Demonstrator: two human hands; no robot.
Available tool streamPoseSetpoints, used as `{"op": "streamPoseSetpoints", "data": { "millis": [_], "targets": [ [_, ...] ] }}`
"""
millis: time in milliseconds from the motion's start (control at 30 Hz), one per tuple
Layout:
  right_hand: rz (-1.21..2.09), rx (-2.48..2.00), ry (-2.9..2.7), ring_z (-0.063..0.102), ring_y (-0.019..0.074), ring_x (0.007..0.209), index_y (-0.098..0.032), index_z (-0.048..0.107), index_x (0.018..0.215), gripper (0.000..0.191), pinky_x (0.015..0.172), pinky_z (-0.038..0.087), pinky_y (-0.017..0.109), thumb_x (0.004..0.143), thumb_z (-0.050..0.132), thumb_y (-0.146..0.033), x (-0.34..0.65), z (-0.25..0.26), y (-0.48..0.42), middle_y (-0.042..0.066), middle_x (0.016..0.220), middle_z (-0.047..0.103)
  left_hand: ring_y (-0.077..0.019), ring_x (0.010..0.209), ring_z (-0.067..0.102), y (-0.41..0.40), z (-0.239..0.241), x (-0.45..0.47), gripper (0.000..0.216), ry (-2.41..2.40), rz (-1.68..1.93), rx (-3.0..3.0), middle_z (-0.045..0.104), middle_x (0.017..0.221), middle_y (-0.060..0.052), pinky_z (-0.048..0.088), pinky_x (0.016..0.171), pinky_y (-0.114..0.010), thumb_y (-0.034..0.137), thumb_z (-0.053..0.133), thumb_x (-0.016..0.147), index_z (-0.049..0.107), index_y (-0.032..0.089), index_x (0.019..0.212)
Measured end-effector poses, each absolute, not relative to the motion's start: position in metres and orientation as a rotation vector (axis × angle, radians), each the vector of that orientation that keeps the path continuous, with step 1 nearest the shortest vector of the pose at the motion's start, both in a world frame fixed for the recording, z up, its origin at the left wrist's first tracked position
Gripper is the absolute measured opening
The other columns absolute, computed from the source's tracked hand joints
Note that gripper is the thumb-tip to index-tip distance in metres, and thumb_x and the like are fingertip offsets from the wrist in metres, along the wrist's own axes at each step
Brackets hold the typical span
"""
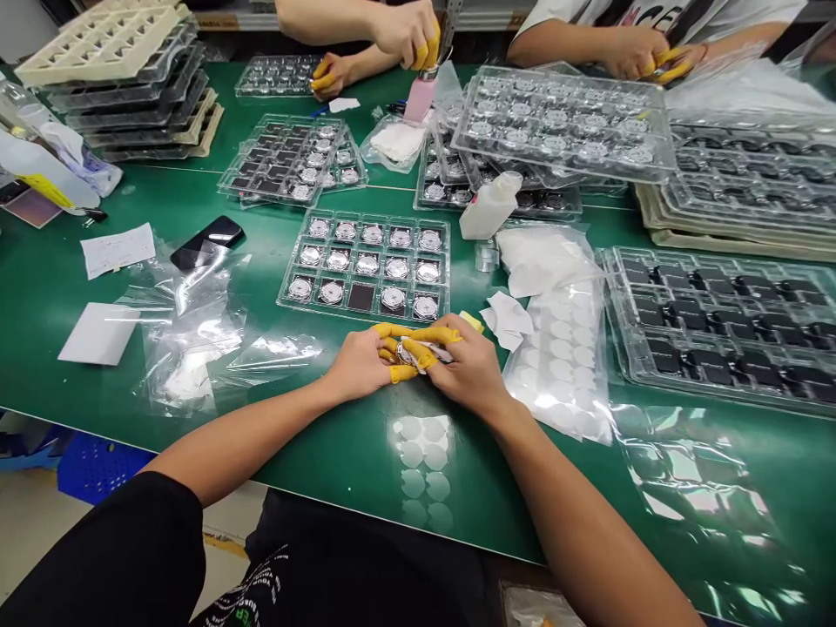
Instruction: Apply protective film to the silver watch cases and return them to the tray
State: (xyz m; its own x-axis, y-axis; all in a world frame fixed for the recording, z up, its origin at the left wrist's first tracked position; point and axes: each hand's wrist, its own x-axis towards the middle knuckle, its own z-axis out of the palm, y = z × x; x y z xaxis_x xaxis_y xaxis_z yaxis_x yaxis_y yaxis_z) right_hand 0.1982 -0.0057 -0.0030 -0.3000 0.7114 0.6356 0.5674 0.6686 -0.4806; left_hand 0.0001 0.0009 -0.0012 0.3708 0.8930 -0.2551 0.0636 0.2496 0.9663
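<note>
A metal disc is pinched between the closed left grip and right grip, above the counter, near the tray (yellow finger cots presumably keep it unmarked)

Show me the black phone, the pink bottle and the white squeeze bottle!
Black phone (207, 242): head view, on its dark face.
Pink bottle (418, 100): head view, on its body.
White squeeze bottle (489, 209): head view, on its body.
</note>
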Motion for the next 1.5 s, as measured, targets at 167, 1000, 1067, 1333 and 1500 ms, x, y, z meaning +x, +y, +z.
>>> {"op": "streamPoseSetpoints", "data": {
  "millis": [167, 1000, 1067, 1333, 1500],
  "targets": [
    [0.244, -0.888, -2.044, 0.059, 0.0165, 0.071, -0.023, 0.073, 0.099, 0.012, 0.059, 0.047, 0.031, 0.090, 0.070, -0.017, 0.200, -0.004, -0.005, 0.004, 0.081, 0.063, -0.0095, 0.072, 0.070, 0.000, -0.003, 0.000, 0.057, 1.034, 0.742, 1.172, 0.077, 0.089, -0.003, 0.058, 0.072, -0.022, 0.011, 0.087, 0.063, 0.070, 0.014, 0.118],
    [0.766, -1.213, -2.161, 0.067, 0.0264, 0.102, -0.028, 0.067, 0.126, 0.034, 0.097, 0.047, 0.051, 0.095, 0.066, -0.040, 0.235, 0.020, -0.013, 0.004, 0.106, 0.078, -0.0144, 0.089, 0.076, -0.010, -0.013, -0.010, 0.041, 0.823, 0.912, 1.851, 0.080, 0.108, -0.006, 0.063, 0.090, -0.027, 0.034, 0.077, 0.083, 0.073, 0.019, 0.122],
    [0.766, -1.156, -2.175, 0.070, 0.0243, 0.097, -0.027, 0.068, 0.122, 0.029, 0.093, 0.050, 0.047, 0.095, 0.064, -0.035, 0.231, 0.018, -0.013, 0.004, 0.100, 0.079, -0.0143, 0.087, 0.075, -0.010, -0.015, -0.011, 0.038, 0.795, 0.887, 1.973, 0.080, 0.106, -0.006, 0.062, 0.086, -0.026, 0.034, 0.074, 0.086, 0.074, 0.020, 0.121],
    [0.540, -1.142, -2.116, 0.070, 0.0212, 0.077, -0.027, 0.073, 0.113, 0.021, 0.077, 0.055, 0.039, 0.095, 0.063, -0.030, 0.230, 0.020, -0.016, 0.003, 0.082, 0.077, -0.0162, 0.079, 0.074, -0.011, -0.012, -0.013, 0.031, 0.850, 0.866, 2.159, 0.081, 0.092, -0.005, 0.061, 0.079, -0.028, 0.038, 0.070, 0.089, 0.076, 0.022, 0.115],
    [0.546, -1.114, -2.226, 0.069, 0.0206, 0.077, -0.026, 0.073, 0.103, 0.017, 0.073, 0.054, 0.036, 0.093, 0.060, -0.027, 0.232, 0.023, -0.016, 0.004, 0.087, 0.078, -0.0153, 0.085, 0.077, -0.012, -0.012, -0.013, 0.030, 0.812, 0.799, 2.120, 0.081, 0.099, -0.004, 0.061, 0.081, -0.025, 0.036, 0.070, 0.089, 0.076, 0.024, 0.115]
  ]
}}
